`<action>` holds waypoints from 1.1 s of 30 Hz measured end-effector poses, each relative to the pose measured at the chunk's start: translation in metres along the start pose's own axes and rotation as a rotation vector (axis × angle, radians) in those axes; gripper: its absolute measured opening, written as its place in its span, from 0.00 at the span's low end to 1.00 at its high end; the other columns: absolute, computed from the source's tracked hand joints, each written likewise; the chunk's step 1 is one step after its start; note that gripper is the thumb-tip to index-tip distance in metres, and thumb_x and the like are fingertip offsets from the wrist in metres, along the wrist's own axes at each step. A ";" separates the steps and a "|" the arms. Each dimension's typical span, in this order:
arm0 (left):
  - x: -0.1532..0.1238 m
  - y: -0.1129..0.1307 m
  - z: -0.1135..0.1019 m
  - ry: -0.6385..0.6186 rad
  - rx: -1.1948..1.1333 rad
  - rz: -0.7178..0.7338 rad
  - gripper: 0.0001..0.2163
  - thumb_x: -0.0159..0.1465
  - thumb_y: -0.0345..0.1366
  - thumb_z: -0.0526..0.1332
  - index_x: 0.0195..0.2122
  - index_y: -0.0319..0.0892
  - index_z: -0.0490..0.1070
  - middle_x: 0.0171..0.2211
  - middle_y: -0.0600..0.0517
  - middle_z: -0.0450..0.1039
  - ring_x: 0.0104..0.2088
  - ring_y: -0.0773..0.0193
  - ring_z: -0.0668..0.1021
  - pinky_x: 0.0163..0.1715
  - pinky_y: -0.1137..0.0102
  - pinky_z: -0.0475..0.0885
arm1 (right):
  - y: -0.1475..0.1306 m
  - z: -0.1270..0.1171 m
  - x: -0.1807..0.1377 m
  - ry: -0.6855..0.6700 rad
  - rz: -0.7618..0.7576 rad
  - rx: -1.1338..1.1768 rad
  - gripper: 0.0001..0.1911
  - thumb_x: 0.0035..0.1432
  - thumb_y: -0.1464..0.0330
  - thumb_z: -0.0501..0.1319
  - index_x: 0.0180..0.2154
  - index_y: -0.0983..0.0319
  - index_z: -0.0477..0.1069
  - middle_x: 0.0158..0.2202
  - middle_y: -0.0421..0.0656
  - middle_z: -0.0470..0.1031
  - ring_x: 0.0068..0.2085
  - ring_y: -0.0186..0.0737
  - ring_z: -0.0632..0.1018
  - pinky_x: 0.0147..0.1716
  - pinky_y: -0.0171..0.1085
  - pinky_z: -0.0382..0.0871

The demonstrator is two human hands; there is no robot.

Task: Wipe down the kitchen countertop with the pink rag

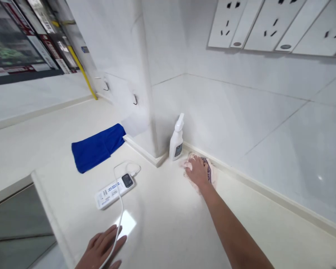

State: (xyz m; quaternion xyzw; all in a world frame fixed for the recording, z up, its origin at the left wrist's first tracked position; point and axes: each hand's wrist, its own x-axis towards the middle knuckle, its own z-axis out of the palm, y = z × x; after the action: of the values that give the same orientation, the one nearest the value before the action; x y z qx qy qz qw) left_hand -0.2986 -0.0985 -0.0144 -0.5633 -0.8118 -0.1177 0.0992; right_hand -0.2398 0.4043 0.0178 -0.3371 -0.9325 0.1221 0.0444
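Observation:
My right hand (pixel 197 171) presses flat on a pale pink cloth (pixel 212 172) lying on the white countertop (pixel 168 231), close to the back wall. Its fingers lie spread over the cloth. A white spray bottle (pixel 176 139) stands upright just left of that hand, in the corner by the pillar. My left hand (pixel 100 249) rests flat on the counter near the front edge, fingers stretched out, with a white cable (pixel 120 209) running across it.
A white power strip (pixel 114 189) with a small display lies on the counter left of centre. Behind it lies a folded blue cloth (pixel 98 147). Wall sockets (pixel 271 24) sit high on the right wall. The counter's front edge (pixel 49 213) drops off at left.

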 end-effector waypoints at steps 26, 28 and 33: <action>-0.015 -0.015 0.016 0.051 -0.176 0.011 0.29 0.76 0.53 0.51 0.77 0.55 0.54 0.75 0.46 0.61 0.74 0.44 0.64 0.68 0.48 0.72 | -0.053 0.029 -0.242 -0.359 -0.752 0.236 0.31 0.66 0.51 0.63 0.69 0.44 0.67 0.74 0.42 0.65 0.76 0.56 0.59 0.73 0.58 0.50; -0.016 -0.017 0.017 0.051 -0.208 0.013 0.29 0.76 0.50 0.54 0.77 0.56 0.53 0.75 0.45 0.62 0.73 0.44 0.66 0.68 0.48 0.73 | -0.004 0.021 -0.205 -0.231 -0.504 0.052 0.26 0.66 0.55 0.62 0.65 0.45 0.72 0.74 0.43 0.66 0.76 0.59 0.59 0.72 0.63 0.50; -0.016 -0.012 0.016 0.042 -0.308 -0.037 0.28 0.77 0.46 0.53 0.77 0.56 0.52 0.74 0.44 0.63 0.73 0.45 0.67 0.69 0.46 0.71 | 0.067 -0.002 -0.105 -0.130 0.080 -0.220 0.32 0.72 0.50 0.52 0.72 0.48 0.64 0.80 0.47 0.50 0.78 0.66 0.52 0.68 0.69 0.53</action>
State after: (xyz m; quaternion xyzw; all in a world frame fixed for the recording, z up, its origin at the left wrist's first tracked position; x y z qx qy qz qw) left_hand -0.3051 -0.1124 -0.0354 -0.5540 -0.7923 -0.2543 0.0265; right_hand -0.1174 0.3869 0.0026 -0.3683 -0.9269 0.0424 -0.0580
